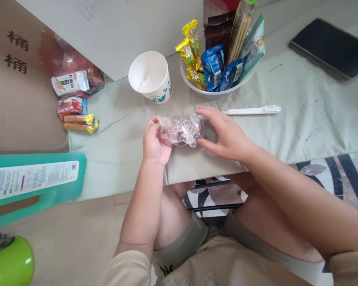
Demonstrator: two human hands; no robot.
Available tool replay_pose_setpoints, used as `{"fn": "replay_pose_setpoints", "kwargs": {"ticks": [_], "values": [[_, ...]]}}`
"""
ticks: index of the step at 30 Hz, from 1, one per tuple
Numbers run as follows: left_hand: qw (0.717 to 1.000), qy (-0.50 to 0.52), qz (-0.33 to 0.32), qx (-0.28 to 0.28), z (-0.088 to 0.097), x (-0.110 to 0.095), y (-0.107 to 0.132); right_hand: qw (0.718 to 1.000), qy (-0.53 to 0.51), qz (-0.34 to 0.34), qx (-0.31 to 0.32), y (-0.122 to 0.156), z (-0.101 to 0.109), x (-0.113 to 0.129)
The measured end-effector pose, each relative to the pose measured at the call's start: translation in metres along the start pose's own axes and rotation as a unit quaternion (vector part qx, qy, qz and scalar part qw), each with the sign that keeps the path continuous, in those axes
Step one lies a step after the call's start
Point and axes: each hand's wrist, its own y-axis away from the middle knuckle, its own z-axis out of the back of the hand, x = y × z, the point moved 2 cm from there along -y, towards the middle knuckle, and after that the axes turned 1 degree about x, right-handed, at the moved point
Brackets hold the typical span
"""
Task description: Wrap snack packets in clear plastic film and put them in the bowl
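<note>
My left hand (pixel 157 142) is closed around the left end of a reddish-brown bundle in crinkled clear plastic wrap (pixel 183 131), just above the cloth near the table's front edge. What lies inside the wrap is hard to make out. At the bundle's right end is my right hand (pixel 225 133), its thumb and forefinger spread on either side; they touch or nearly touch the plastic. Beyond that hand lies a white-handled utility knife (pixel 253 111), its left tip close to my fingers. A white paper cup (pixel 150 77) with blue-green print stands behind the bundle.
A clear bowl (pixel 220 92) holds several wrapped snacks behind my right hand. Several snack packets (pixel 71 84) lie at left beside a cardboard box (pixel 26 99). A dark tablet (pixel 331 47) rests at far right. A green container (pixel 47 186) stands at the left edge.
</note>
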Motion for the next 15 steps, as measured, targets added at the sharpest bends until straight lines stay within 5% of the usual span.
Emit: {"fn": "replay_pose_setpoints", "kwargs": {"ticks": [4, 9, 15], "values": [[0.997, -0.006, -0.062, 0.040, 0.000, -0.008, 0.005, 1.000, -0.001, -0.013, -0.013, -0.006, -0.004, 0.002], [0.968, -0.188, -0.150, 0.069, 0.000, -0.007, 0.011, 0.999, -0.019, -0.009, -0.025, -0.005, 0.000, 0.005], [0.986, -0.118, -0.114, 0.029, 0.001, -0.005, 0.010, 0.998, -0.060, -0.026, 0.009, -0.002, 0.006, 0.003]]}}
